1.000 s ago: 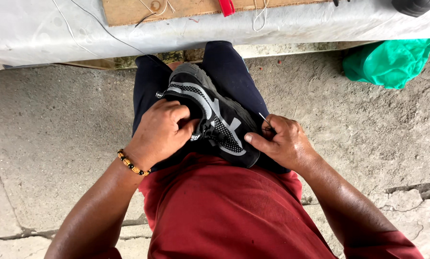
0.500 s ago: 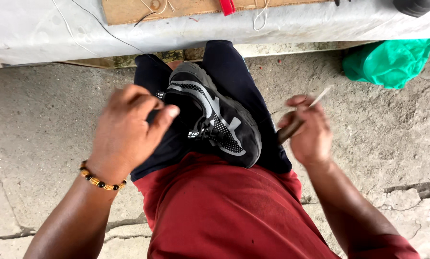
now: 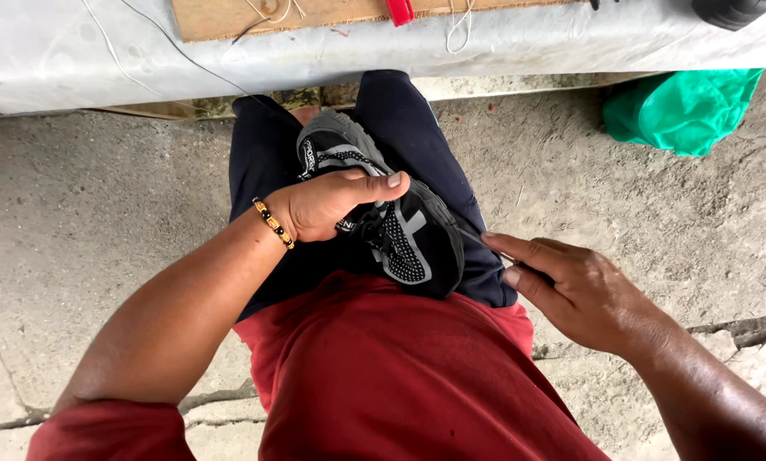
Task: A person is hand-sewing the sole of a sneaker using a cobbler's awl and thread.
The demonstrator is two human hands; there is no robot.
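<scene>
A black and grey sneaker [image 3: 408,235] lies on my lap, sole side to the right, on dark blue trousers. My left hand [image 3: 327,203], with a beaded bracelet at the wrist, grips the shoe across its laces and upper. My right hand [image 3: 575,290] is at the shoe's right edge and pinches a thin metal needle-like tool [image 3: 483,242] whose tip points at the sole seam. Whether the tip touches the shoe I cannot tell.
A grey covered bench edge [image 3: 485,43] runs along the top, with a wooden board [image 3: 314,10], thin threads and a red object [image 3: 399,10] on it. A green plastic bag [image 3: 681,107] lies on the cracked concrete floor at the right.
My left hand lifted off the shoe, then came back down and gripped it across the upper. My right hand pulled away to the right with the tool and has returned to the sole edge.
</scene>
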